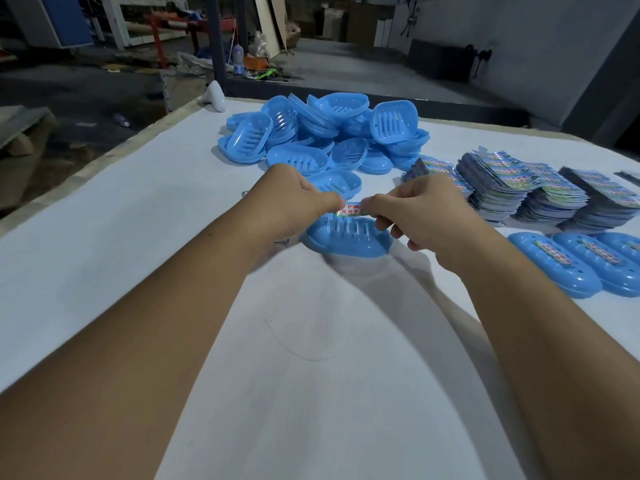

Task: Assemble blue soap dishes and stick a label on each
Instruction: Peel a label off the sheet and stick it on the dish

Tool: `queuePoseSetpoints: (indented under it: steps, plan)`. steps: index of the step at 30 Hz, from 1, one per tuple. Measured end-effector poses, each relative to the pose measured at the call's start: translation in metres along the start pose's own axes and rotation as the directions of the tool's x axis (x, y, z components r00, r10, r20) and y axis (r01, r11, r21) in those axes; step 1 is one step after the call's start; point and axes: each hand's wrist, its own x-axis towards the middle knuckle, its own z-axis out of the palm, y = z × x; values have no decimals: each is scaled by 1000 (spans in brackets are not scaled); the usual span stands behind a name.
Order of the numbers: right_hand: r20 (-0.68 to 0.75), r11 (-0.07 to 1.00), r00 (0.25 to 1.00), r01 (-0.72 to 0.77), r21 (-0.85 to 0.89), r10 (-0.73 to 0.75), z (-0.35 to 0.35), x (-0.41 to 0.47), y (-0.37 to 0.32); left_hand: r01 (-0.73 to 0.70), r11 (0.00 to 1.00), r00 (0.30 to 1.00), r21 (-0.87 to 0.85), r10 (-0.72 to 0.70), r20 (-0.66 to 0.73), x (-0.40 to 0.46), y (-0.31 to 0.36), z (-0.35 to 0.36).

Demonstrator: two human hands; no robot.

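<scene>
The blue soap dish (pixel 348 237), a slotted plastic oval, lay beneath your hands. Your left hand (pixel 294 199) and right hand (pixel 420 211) each pinched one end of a glossy label (pixel 350 209) bearing red Chinese characters.

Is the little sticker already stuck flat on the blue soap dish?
No, the left hand and right hand pinch the small printed label by its ends above the blue slotted plastic soap dish.

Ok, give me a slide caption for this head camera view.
Both hands, left and right, pinch a label over a blue soap dish.
</scene>
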Motion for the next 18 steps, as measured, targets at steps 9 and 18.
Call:
queuePoseSetpoints:
  steps: [9, 18]
  plan:
    - [4, 984, 1000, 22, -176, -22, 2, -1, 3, 18, 1000, 999, -20, -17, 34, 0, -6, 11]
    - [2, 965, 998, 68, -254, -70, 7, 3, 5, -53, 983, 995, 176, 66, -71, -3, -5, 13]
